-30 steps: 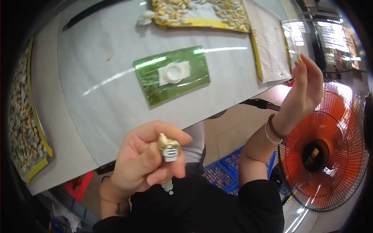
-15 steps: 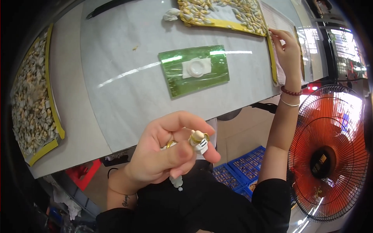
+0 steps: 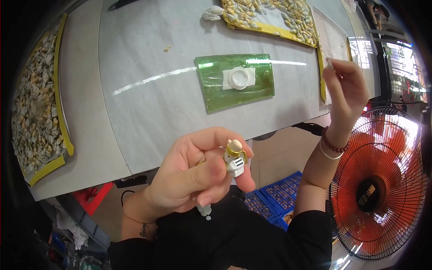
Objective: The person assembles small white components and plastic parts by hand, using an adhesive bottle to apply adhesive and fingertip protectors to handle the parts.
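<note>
Between thumb and fingers, my left hand point(image 3: 193, 171) grips a small figurine point(image 3: 234, 159), white and cream with gold trim and dark stripes. It is held in front of my body, short of the table's near edge. My right hand point(image 3: 348, 87) is raised over the table's right side, thumb and forefinger pinched on a tiny pale piece point(image 3: 330, 65). Between the hands and farther off lies a green glass slab point(image 3: 211, 96). On it a small round white dish point(image 3: 239, 78) rests on a white patch.
A yellow-edged tray point(image 3: 274, 31) of small pale-yellow parts lies at the back, a grey lump point(image 3: 213, 13) beside it. Another yellow-edged tray point(image 3: 66, 130) of parts fills the left. An orange fan point(image 3: 373, 198) stands at right, near blue crates point(image 3: 283, 191) on the floor.
My right hand has come away from the yellow-edged strip by the back tray, toward me and to the right, with the tiny pale piece in its fingertips. The left hand has tilted the figurine slightly upright.
</note>
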{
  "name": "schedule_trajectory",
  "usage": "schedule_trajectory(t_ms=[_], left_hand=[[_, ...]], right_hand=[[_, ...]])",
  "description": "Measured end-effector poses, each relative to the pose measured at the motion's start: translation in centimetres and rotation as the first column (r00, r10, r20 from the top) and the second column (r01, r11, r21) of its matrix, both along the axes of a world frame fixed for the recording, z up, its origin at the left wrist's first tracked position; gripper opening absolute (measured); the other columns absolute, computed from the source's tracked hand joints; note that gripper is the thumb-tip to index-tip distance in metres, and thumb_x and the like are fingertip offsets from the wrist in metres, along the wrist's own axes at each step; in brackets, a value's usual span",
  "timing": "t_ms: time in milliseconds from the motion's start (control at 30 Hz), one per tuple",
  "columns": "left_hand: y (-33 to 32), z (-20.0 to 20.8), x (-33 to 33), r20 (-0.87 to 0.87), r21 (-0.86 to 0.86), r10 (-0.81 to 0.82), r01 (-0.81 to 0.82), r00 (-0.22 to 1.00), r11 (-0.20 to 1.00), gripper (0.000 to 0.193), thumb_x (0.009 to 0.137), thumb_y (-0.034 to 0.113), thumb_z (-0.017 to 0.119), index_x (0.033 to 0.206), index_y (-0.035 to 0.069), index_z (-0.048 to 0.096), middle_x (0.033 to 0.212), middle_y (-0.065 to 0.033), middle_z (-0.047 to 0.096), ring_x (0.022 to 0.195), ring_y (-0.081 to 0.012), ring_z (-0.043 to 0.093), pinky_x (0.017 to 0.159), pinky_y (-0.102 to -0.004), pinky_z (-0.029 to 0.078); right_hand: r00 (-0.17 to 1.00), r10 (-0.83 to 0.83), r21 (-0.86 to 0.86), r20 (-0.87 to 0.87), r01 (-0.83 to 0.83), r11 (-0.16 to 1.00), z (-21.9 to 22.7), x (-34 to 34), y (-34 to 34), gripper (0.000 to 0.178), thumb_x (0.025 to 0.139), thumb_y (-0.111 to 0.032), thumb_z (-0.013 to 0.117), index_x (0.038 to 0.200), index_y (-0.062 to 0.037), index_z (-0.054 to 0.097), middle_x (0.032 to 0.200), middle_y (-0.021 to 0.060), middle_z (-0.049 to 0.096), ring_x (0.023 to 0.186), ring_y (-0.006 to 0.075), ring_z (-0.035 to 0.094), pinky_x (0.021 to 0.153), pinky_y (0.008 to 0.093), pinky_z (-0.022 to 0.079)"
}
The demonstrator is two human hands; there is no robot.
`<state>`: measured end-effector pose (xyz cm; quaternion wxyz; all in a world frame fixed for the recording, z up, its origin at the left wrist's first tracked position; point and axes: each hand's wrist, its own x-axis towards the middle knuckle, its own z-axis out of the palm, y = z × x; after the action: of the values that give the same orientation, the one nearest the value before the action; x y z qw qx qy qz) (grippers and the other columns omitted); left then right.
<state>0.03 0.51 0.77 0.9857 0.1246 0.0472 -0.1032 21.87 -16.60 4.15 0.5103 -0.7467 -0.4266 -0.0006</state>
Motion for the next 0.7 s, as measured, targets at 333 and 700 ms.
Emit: schedule_trajectory(t_ms=[333,700], left_hand=[[0.3,-0.2,-0.3,-0.015,-0.086,0.039,-0.04,0.999,0.995,0.033,0.086,0.022,0.056,0.102,-0.004,0.043,0.073,-0.0157,0.057,0.04,0.0006,0.038,0.034,-0.0124,0.028],[0.8,-0.8,-1.1,0.047,0.043,0.146,-0.148,0.988,0.988,0.035,0.085,0.021,0.057,0.107,-0.003,0.044,0.076,-0.0149,0.058,0.042,-0.0004,0.037,0.039,-0.0129,0.03]], right_hand=[[0.976,0.193,-0.103,-0.099,-0.203,0.974,0.3,-5.6,2.8,0.017,0.063,0.008,0.057,0.08,0.0021,0.059,0.065,0.0032,0.055,0.055,0.0068,0.046,0.048,0.0185,0.035],[0.98,0.166,-0.171,-0.107,-0.183,0.968,-0.8,-4.9,4.1,0.013,0.063,0.007,0.052,0.073,0.0016,0.058,0.063,0.0017,0.055,0.053,0.0056,0.046,0.049,0.0168,0.036]])
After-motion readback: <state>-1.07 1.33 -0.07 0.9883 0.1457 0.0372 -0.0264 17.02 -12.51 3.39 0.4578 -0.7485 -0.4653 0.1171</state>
